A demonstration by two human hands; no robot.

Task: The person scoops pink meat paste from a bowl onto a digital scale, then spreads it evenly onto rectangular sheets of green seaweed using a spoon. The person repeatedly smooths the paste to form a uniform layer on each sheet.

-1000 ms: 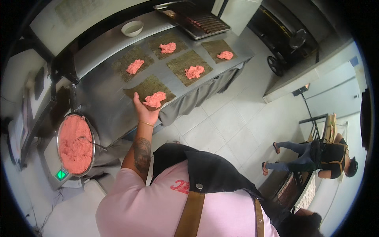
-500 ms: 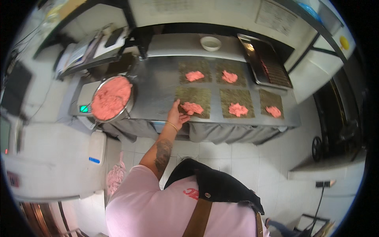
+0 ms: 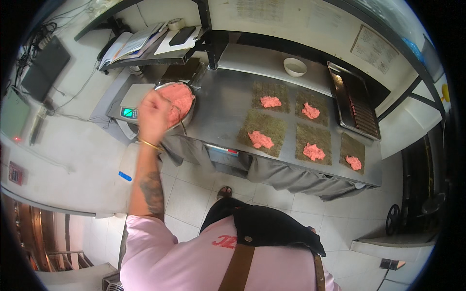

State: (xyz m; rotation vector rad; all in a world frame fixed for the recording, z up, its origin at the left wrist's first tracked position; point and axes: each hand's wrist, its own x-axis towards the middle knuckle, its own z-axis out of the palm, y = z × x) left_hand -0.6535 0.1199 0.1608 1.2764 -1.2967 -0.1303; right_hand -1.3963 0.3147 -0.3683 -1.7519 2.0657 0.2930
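Note:
My left hand (image 3: 153, 116) is raised at the left edge of a metal bowl (image 3: 190, 115) and covers part of it. Motion blurs the fingers; they look curled, but whether they hold anything does not show. Pink minced paste (image 3: 178, 98) fills the bowl. To its right, several dark green seaweed sheets lie flat on the steel table (image 3: 213, 106), each with a lump of the same paste. The front left sheet (image 3: 250, 124) carries a spread-out lump (image 3: 261, 139). My right hand is out of view.
A digital scale (image 3: 130, 112) stands left of the bowl. At the back are a white bowl (image 3: 295, 67) and a metal tray (image 3: 357, 99) with rows of dark strips. Papers and a phone (image 3: 182, 36) lie on the shelf (image 3: 160, 59) above. Grey cloth (image 3: 291, 177) hangs along the table's front.
My left hand has left the front left seaweed sheet and moved left to the paste bowl. The view has turned toward the left.

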